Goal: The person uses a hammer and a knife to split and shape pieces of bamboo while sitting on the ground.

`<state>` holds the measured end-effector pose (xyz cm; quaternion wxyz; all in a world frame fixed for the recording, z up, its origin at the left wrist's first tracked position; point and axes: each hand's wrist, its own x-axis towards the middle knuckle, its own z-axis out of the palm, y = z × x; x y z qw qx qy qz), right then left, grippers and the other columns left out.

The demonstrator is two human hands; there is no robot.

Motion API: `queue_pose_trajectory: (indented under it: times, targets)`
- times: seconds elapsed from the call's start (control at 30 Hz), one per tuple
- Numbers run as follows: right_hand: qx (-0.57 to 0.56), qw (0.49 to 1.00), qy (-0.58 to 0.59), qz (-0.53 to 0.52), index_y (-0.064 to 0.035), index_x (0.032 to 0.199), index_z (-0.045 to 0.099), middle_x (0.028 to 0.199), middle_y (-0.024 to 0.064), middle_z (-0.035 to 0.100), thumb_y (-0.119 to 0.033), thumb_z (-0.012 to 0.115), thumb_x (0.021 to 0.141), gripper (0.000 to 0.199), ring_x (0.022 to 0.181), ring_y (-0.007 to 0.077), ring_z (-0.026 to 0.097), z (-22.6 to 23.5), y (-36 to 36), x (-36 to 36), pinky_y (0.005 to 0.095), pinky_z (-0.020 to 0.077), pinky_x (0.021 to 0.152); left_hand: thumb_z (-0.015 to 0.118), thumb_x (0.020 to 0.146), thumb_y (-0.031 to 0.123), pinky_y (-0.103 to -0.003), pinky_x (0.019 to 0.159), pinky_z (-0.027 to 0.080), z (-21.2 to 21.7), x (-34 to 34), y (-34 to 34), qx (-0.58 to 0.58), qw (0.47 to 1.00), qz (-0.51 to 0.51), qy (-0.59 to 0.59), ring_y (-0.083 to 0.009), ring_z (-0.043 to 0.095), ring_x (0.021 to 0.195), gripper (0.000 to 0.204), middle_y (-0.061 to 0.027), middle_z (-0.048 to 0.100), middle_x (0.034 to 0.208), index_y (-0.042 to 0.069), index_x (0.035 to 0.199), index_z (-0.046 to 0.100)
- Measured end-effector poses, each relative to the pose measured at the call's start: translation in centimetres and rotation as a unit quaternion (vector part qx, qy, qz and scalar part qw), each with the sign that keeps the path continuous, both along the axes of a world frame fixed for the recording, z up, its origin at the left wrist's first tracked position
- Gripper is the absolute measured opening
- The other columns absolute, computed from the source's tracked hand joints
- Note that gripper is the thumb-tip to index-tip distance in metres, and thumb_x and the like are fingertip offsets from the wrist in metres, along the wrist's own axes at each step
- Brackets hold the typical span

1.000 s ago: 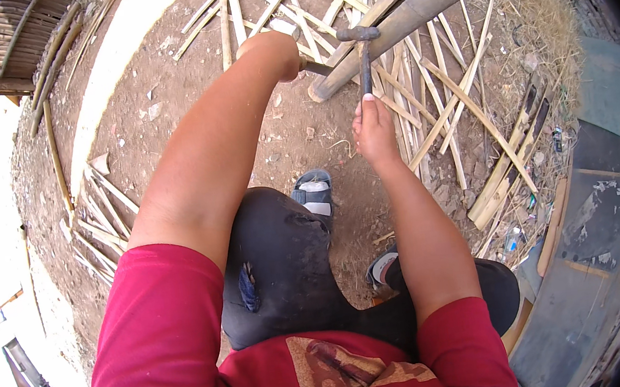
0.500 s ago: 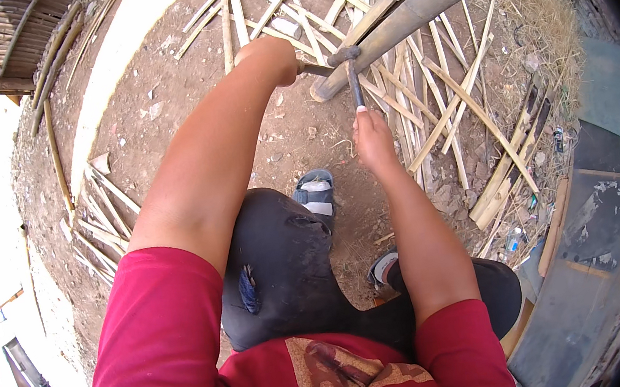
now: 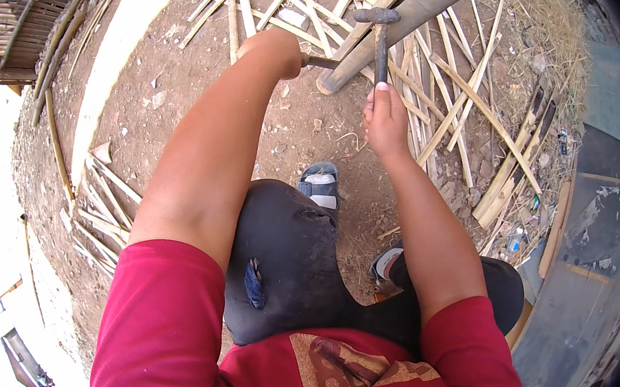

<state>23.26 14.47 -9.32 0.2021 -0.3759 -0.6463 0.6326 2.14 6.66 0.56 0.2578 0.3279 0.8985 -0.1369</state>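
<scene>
My left hand (image 3: 275, 52) is closed round the handle of a dark-bladed knife (image 3: 322, 62). Its blade reaches right to the near end of a thick bamboo pole (image 3: 413, 25), at a split running along the pole; the tip is hidden there. In my right hand (image 3: 386, 120) is a hammer (image 3: 380, 40), gripped by its dark handle with the thumb along it. The hammer's metal head shows in front of the pole, right of the blade; whether it touches the pole I cannot tell.
Split bamboo strips (image 3: 460, 100) lie crisscrossed on the dirt ground beneath and beyond the pole. Another heap of strips (image 3: 109, 209) lies at the left. Dark panels (image 3: 595, 214) and dry straw (image 3: 548, 36) line the right side. My sandalled foot (image 3: 320, 183) stands below the pole's end.
The hammer and my right hand have moved up and to the right, away from the knife blade. My left hand stays on the knife, with only a slight shift of the whole view.
</scene>
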Motion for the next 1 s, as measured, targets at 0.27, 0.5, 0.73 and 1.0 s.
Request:
queue_pose_trajectory:
  times: [0.27,0.5,0.73,1.0]
  targets:
    - [-0.070,0.994,-0.076,0.032,0.0019,0.107,0.060,0.084,0.0246,0.065,-0.039,0.041,0.109,0.045,0.081,0.0415,0.066,-1.6,0.4,1.0,0.0480,0.0502,0.076,0.063,0.100,0.041,-0.045,0.089,0.058,-0.5,0.0,-0.5,-0.002,1.000,-0.008,-0.014,-0.0319,0.071,0.106,0.040,-0.0138,0.074,0.114,0.006,0.117,0.074]
    - [0.061,0.984,-0.147,0.075,-0.0004,0.094,0.059,0.072,0.0151,0.061,-0.041,0.042,0.109,0.047,0.072,0.0328,0.063,-4.2,-0.5,0.3,0.0450,0.0490,0.073,0.064,0.100,0.041,-0.044,0.087,0.058,-1.2,-0.9,-0.2,0.012,1.000,-0.017,0.006,-0.0308,0.072,0.104,0.039,-0.0137,0.074,0.112,0.008,0.116,0.075]
    - [0.194,0.980,-0.037,0.019,-0.0052,0.091,0.054,0.066,0.0038,0.052,-0.042,0.040,0.110,0.043,0.057,0.0153,0.051,-2.6,-1.6,0.3,0.0310,0.0407,0.054,0.062,0.101,0.042,-0.044,0.086,0.058,-1.3,-0.7,0.1,0.013,1.000,-0.010,0.000,-0.0308,0.071,0.104,0.040,-0.0132,0.074,0.111,0.007,0.116,0.075]
    - [-0.059,0.998,-0.008,0.032,-0.0046,0.089,0.054,0.063,0.0021,0.050,-0.038,0.041,0.111,0.042,0.060,0.0135,0.051,-0.3,-0.2,0.3,0.0330,0.0420,0.058,0.062,0.100,0.040,-0.046,0.085,0.058,-1.7,-0.7,-0.7,0.009,1.000,0.003,-0.011,-0.0307,0.072,0.102,0.038,-0.0128,0.074,0.112,0.008,0.116,0.075]
